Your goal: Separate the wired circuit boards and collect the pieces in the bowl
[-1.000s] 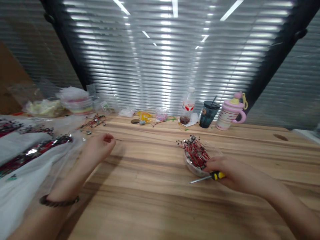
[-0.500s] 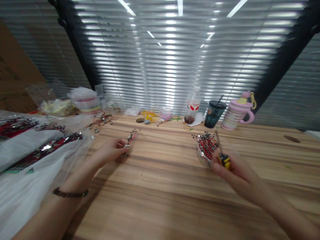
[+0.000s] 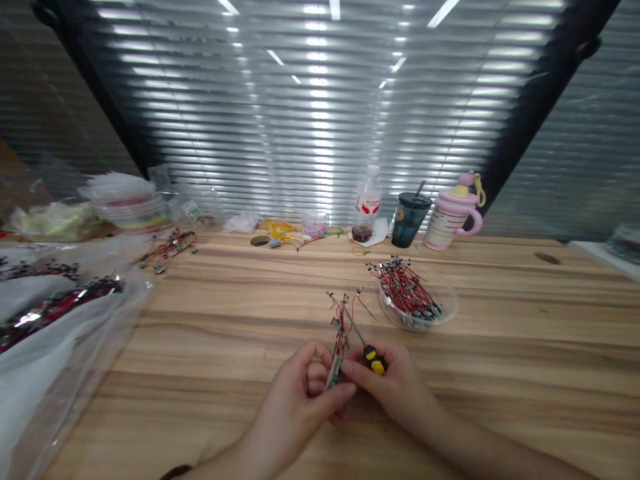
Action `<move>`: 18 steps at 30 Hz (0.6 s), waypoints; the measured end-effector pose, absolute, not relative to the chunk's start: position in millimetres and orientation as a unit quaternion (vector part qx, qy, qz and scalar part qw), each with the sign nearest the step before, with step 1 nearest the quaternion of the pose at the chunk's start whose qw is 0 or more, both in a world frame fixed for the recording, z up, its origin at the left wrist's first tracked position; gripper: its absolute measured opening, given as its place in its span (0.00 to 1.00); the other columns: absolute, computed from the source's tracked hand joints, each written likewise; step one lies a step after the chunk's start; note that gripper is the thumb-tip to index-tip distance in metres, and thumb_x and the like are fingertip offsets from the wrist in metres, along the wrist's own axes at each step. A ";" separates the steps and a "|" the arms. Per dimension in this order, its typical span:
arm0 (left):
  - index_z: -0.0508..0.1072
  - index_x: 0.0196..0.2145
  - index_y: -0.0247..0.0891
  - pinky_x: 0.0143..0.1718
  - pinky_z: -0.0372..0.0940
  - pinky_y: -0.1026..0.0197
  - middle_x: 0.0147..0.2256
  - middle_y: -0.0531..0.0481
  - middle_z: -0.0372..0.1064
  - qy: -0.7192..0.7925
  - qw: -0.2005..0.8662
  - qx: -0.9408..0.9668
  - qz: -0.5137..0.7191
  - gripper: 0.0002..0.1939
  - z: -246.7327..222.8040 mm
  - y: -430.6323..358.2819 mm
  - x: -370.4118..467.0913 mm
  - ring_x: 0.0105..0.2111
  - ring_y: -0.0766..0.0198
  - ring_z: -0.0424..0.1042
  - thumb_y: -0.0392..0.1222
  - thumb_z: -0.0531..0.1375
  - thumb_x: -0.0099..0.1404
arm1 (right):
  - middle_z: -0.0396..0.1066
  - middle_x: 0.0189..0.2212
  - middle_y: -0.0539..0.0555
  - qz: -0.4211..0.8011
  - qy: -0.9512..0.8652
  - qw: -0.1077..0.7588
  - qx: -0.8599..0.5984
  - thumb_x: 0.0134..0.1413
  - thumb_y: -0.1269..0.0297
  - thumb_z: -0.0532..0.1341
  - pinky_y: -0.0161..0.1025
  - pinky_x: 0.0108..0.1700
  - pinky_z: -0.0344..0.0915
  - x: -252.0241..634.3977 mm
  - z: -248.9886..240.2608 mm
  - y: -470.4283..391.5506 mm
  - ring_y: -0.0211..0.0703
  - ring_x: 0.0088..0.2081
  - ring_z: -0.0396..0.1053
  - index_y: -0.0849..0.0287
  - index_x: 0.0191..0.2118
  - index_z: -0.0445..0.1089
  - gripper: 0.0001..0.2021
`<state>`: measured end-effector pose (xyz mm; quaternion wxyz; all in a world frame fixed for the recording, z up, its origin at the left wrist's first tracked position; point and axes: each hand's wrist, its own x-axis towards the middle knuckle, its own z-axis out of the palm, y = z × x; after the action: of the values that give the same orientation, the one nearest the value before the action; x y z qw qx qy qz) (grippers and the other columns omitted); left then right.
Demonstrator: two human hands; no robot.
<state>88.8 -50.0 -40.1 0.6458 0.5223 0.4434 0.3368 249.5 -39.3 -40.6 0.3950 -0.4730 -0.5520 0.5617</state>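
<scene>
My left hand (image 3: 305, 393) is closed on a small bundle of circuit boards with red and black wires (image 3: 338, 357), its wire ends pointing away from me. Close beside it, my right hand (image 3: 395, 383) grips a screwdriver with a black and yellow handle (image 3: 374, 360) and a thin metal shaft aimed up and left. The right thumb and fingertips touch the boards too. Just beyond the right hand stands a clear plastic bowl (image 3: 447, 310) heaped with similar red-wired parts (image 3: 410, 290).
Plastic bags of wired parts (image 3: 65, 303) cover the left side. A loose wire cluster (image 3: 173, 247) lies near them. Along the back are stacked plastic containers (image 3: 127, 207), a bottle (image 3: 367, 207), a dark tumbler (image 3: 410, 220) and a pink mug (image 3: 450, 217).
Both hands have come together at the front middle: the left moved right with the wired boards, the right moved left from the bowl with the screwdriver. The view has shifted right.
</scene>
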 end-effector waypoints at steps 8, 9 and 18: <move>0.66 0.37 0.39 0.31 0.61 0.68 0.30 0.52 0.69 0.458 0.448 0.721 0.266 0.13 -34.9 -50.3 74.1 0.29 0.67 0.68 0.49 0.58 0.59 | 0.64 0.22 0.48 0.616 -0.490 0.422 -0.449 0.41 0.58 0.67 0.31 0.28 0.57 249.6 -40.6 -41.7 0.33 0.24 0.59 0.63 0.27 0.66 0.14; 0.67 0.36 0.39 0.30 0.60 0.68 0.29 0.52 0.69 0.463 0.429 0.735 0.246 0.13 -29.7 -50.0 73.2 0.29 0.67 0.67 0.50 0.56 0.61 | 0.62 0.20 0.46 0.619 -0.485 0.422 -0.451 0.41 0.58 0.67 0.31 0.27 0.56 251.2 -39.8 -40.9 0.32 0.23 0.57 0.63 0.27 0.65 0.14; 0.69 0.34 0.38 0.32 0.59 0.70 0.30 0.51 0.69 0.388 0.407 0.822 0.093 0.16 -8.5 -56.0 70.5 0.30 0.68 0.66 0.49 0.46 0.67 | 0.65 0.22 0.46 0.694 -0.485 0.357 -0.395 0.24 0.63 0.73 0.30 0.27 0.55 265.0 -39.5 -40.5 0.31 0.24 0.58 0.62 0.26 0.64 0.20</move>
<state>70.5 -56.0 -8.5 0.4073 0.8217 0.3877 0.0927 265.0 -40.5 -39.5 0.3571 -0.3946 -0.4848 0.6941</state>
